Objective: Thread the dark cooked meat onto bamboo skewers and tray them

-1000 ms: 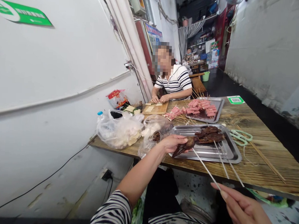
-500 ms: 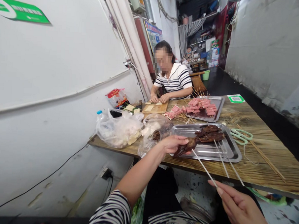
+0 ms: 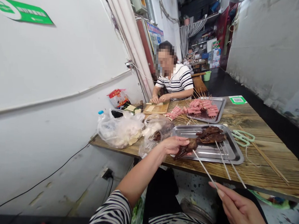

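My left hand (image 3: pixel 174 145) is closed around a dark brown piece of cooked meat (image 3: pixel 191 146) that looks like a duck head, held over the near left edge of a metal tray (image 3: pixel 230 155). My right hand (image 3: pixel 238 203), low on the right, pinches a pale skewer (image 3: pixel 205 168) between thumb and fingers. The skewer slants up to the left and its far end meets the meat; how deep it goes in I cannot tell. In the tray lie more dark brown pieces (image 3: pixel 211 137), with two pale sticks (image 3: pixel 223 161) jutting over the near rim.
Green-handled scissors (image 3: pixel 242 137) and long bamboo sticks (image 3: pixel 268 160) lie right of the tray. Behind stands another tray (image 3: pixel 220 107) with pink skewered pieces (image 3: pixel 201 106). Plastic bags (image 3: pixel 121 130) fill the left side. Opposite, a person (image 3: pixel 175 80) works at a cutting board (image 3: pixel 162 108).
The whole view has shifted slightly. My hands keep the same hold on the meat and the skewer. Across the table, the person's hands have moved a little over the board.
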The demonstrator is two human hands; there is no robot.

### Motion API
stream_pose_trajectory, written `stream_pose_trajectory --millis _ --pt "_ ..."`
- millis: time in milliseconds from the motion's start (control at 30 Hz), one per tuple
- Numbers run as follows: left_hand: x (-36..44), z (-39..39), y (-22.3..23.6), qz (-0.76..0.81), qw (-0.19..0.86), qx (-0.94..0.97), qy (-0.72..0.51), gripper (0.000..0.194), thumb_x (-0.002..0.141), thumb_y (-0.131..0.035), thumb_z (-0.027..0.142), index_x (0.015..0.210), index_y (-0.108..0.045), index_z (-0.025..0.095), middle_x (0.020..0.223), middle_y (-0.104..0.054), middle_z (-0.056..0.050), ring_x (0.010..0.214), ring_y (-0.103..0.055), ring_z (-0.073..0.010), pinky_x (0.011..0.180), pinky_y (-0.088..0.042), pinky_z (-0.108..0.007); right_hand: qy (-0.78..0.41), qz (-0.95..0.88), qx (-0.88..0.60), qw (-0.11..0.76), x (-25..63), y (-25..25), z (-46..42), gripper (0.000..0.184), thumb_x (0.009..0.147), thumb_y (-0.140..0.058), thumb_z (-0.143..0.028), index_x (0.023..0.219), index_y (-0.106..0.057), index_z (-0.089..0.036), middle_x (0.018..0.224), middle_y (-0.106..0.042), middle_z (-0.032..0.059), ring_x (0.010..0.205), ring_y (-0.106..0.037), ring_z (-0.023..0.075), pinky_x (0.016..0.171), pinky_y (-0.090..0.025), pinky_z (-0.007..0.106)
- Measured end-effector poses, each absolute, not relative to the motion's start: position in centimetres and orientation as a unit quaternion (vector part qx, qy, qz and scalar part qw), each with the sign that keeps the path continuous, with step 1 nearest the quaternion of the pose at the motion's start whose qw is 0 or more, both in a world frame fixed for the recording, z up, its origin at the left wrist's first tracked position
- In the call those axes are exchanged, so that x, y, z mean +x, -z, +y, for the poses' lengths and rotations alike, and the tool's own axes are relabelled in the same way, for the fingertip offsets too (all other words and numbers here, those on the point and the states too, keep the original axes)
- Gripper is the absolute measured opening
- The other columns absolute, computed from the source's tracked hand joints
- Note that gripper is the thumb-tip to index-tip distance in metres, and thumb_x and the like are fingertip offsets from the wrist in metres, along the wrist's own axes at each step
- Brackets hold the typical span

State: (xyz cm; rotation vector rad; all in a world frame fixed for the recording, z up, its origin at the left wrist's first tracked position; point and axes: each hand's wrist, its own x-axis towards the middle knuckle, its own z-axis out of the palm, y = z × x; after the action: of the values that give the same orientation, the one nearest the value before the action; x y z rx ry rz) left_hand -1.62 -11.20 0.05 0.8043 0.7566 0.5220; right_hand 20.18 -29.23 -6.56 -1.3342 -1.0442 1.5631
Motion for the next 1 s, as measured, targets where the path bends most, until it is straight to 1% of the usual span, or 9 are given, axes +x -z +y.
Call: stream_pose_trajectory --millis 100,233,333,467,633,833,1000 --pt "-1.5 -11.2 0.0 0.349 0.826 0.366 -0.249 0.024 0.073 -0.075 0.016 0.094 -0.067 0.008 0.083 -0.072 -0.013 0.079 -0.071 -0.0217 0.071 -0.058 -0.034 -0.606 -0.41 -0.535 0.421 20.1 7.0 -29.4 0.067 0.074 -0.058 -0.069 0.117 -0.069 -0.018 0.058 -0.021 -0.0059 0.052 -0.013 0.009 0.045 -0.012 0.024" --pt "-1.4 -11.4 0.3 0.353 0.833 0.343 -0.252 0.022 0.074 -0.074 0.014 0.093 -0.066 0.008 0.085 -0.072 -0.013 0.08 -0.071 -0.0227 0.069 -0.058 -0.034 -0.604 -0.415 -0.531 0.425 20.0 7.1 -29.4 0.066 0.074 -0.059 -0.068 0.115 -0.07 -0.018 0.057 -0.018 -0.0067 0.05 -0.013 0.0087 0.045 -0.011 0.024" --pt "-1.3 -11.6 0.4 0.348 0.837 0.34 -0.252 0.026 0.071 -0.076 0.015 0.094 -0.067 0.008 0.087 -0.072 -0.012 0.081 -0.071 -0.0231 0.069 -0.057 -0.034 -0.598 -0.421 -0.537 0.421 19.9 6.8 -29.3 0.071 0.073 -0.058 -0.07 0.117 -0.069 -0.015 0.058 -0.018 -0.0069 0.051 -0.013 0.0085 0.046 -0.01 0.025" --pt "-1.3 -11.8 0.3 0.352 0.829 0.35 -0.256 0.029 0.07 -0.078 0.017 0.096 -0.068 0.009 0.087 -0.072 -0.012 0.08 -0.07 -0.0234 0.071 -0.057 -0.036 -0.593 -0.427 -0.541 0.417 19.5 6.3 -29.1 0.078 0.075 -0.055 -0.072 0.123 -0.063 -0.011 0.058 -0.016 -0.0081 0.051 -0.013 0.0085 0.048 -0.007 0.025" --pt "-1.1 -12.1 0.5 0.357 0.822 0.36 -0.26 0.028 0.071 -0.076 0.016 0.097 -0.068 0.008 0.086 -0.073 -0.013 0.078 -0.07 -0.022 0.075 -0.056 -0.038 -0.594 -0.417 -0.539 0.428 19.0 5.8 -29.1 0.078 0.074 -0.055 -0.072 0.121 -0.064 -0.011 0.057 -0.013 -0.0089 0.05 -0.012 0.0084 0.049 -0.006 0.026" --pt "-0.8 -12.2 1.1 0.347 0.824 0.365 -0.259 0.028 0.07 -0.077 0.017 0.095 -0.069 0.007 0.085 -0.072 -0.013 0.079 -0.071 -0.0234 0.071 -0.058 -0.036 -0.59 -0.403 -0.544 0.44 18.4 5.3 -29.0 0.078 0.074 -0.057 -0.071 0.121 -0.063 -0.01 0.054 -0.014 -0.01 0.048 -0.011 0.0072 0.047 -0.005 0.024" --pt "-0.5 -12.2 1.3 0.341 0.831 0.36 -0.25 0.027 0.069 -0.078 0.016 0.092 -0.069 0.006 0.082 -0.072 -0.013 0.077 -0.071 -0.0232 0.067 -0.059 -0.034 -0.595 -0.405 -0.529 0.45 18.0 5.4 -28.3 0.083 0.073 -0.057 -0.071 0.125 -0.06 -0.007 0.053 -0.013 -0.0115 0.046 -0.01 0.0063 0.046 -0.005 0.024"
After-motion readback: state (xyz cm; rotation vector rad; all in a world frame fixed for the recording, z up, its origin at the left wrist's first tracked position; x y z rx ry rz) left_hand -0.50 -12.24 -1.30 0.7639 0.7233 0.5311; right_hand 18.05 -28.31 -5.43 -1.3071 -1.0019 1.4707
